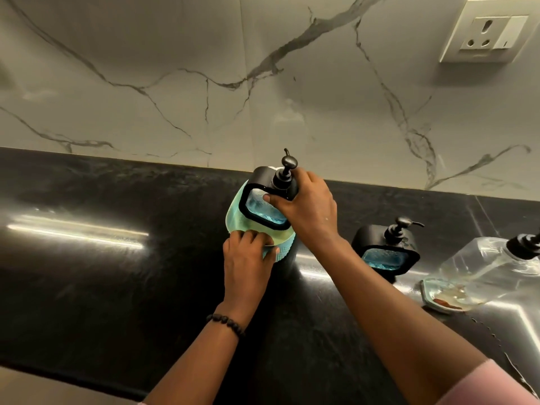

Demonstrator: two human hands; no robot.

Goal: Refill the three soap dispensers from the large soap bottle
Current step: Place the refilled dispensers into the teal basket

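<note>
Both hands [304, 211] gripping dispenser [264, 206]

Right hand [306, 211] covers the right side of the black dispenser [271, 197]; can't tell where its fingers sit behind it. Large soap bottle [242, 217] mostly hidden behind that dispenser and the left hand [248, 255]; its base and label unreadable. Clear dispenser [493, 264] at the table's [87, 273] right edge is cut by the frame, pump head partly out of view. Residue in the small dish [441, 299] too blurred to identify. Pink sleeve [493, 387] clipped at the bottom-right corner.
</note>
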